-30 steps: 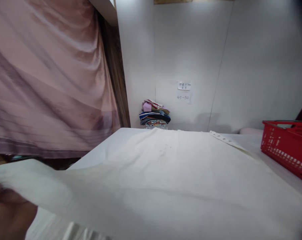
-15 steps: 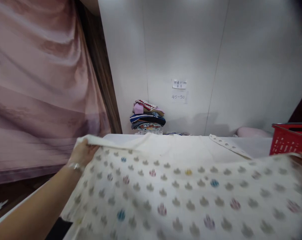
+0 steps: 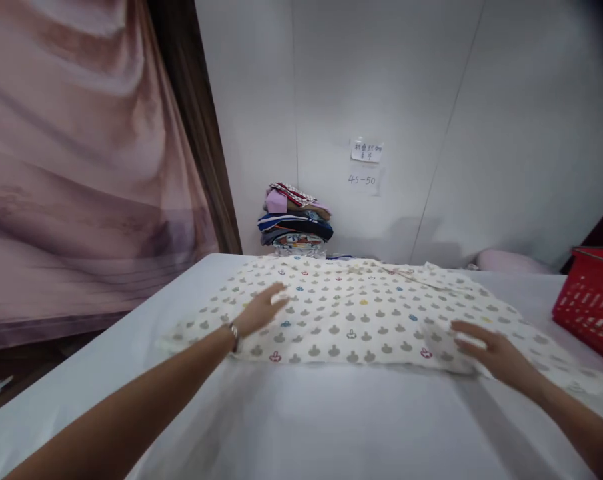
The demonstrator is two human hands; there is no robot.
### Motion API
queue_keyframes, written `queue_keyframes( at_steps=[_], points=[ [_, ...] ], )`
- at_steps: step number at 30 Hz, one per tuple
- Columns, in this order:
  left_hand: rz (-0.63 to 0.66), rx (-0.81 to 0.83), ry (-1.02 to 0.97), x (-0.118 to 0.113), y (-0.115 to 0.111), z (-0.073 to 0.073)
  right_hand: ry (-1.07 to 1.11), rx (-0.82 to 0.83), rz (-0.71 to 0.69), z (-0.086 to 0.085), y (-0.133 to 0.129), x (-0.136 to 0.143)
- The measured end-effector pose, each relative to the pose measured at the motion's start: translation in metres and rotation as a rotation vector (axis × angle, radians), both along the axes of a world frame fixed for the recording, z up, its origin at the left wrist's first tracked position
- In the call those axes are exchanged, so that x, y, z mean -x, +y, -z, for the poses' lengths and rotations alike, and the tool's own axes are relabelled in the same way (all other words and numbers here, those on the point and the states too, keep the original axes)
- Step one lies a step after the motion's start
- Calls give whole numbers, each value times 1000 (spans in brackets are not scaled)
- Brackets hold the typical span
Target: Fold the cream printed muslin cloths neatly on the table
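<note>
A white garment [image 3: 341,313] printed with small grey and coloured motifs lies spread across the white table, its sides reaching out left and right. Over its left part is my left hand [image 3: 262,311], with a bracelet at the wrist, thumb and fingers apart and holding nothing. My right hand [image 3: 491,347] is over the garment's right part, also empty, with its fingers apart. Whether either hand touches the cloth cannot be made out.
A stack of folded clothes [image 3: 296,220] stands at the table's far edge by the wall. On the right is a red basket [image 3: 591,300], with a pink bundle [image 3: 511,261] behind. A pink curtain [image 3: 81,167] hangs at left; the white table [image 3: 301,420] extends towards me.
Both hands have let go of the garment and moved inward. The cloth, held up at its edge before, now lies flat on the table, with the near tabletop showing.
</note>
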State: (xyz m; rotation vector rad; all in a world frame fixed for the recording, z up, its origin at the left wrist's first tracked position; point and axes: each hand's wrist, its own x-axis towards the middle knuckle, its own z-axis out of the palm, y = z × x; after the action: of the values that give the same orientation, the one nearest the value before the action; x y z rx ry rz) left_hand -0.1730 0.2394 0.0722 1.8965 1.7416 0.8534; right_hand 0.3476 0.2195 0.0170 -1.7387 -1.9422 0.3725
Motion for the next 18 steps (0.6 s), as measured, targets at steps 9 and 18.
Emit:
queue_keyframes(
  at_steps=[9,18],
  points=[
    [252,-120,651,-3,-95,63,-362,-246,131,83,-64,-114],
    [130,-19,765,-22,-53,63,-511,-139,302,58,-37,-83]
  ],
)
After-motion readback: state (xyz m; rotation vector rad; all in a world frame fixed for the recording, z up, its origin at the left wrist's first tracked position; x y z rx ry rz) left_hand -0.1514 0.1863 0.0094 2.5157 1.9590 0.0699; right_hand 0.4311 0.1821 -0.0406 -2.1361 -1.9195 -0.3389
